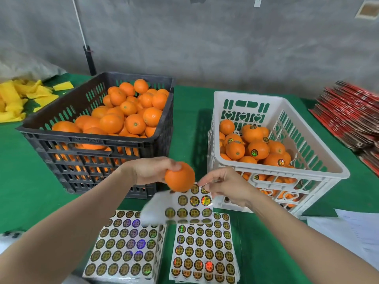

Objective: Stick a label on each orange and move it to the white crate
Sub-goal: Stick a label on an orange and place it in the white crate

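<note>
My left hand holds one orange in the air in front of the black crate, which is piled with unlabelled oranges. Just to its right, my right hand pinches the top corner of a partly used label sheet that is lifted and blurred. Two stacks of gold round-label sheets lie flat on the green table below. The white crate at the right holds several oranges with labels on them.
Yellow foam pieces lie at the far left. A stack of red flat cartons sits at the far right. White papers rest at the right front. A grey wall stands behind the table.
</note>
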Motion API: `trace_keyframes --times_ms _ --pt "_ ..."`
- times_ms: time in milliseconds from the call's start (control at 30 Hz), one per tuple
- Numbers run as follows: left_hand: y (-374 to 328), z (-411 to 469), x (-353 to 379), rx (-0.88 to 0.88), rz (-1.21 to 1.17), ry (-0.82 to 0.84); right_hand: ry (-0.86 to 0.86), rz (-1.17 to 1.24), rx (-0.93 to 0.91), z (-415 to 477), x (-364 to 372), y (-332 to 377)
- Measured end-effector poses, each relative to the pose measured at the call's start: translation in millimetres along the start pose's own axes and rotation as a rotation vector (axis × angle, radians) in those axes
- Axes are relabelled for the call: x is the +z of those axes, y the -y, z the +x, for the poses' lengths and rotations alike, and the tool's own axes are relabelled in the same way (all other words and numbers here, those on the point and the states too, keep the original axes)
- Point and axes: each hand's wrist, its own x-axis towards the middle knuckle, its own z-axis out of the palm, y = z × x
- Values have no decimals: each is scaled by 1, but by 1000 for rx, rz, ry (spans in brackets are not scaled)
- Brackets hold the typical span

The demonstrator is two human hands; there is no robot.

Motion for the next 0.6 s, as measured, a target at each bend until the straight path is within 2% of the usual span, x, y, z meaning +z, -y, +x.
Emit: trace_keyframes --times_ms 133,267,400,600 --pt "3 -3 -5 3 -42 118 94 135 22 -1 -7 -4" --pt "-4 2 -1 11 -15 143 103 187 13 -4 -4 -6" --pt "-4 8 6 26 26 143 151 234 -2 -4 -5 -6" --pt "-2 14 2 -11 -99 45 151 134 -66 0 -10 1"
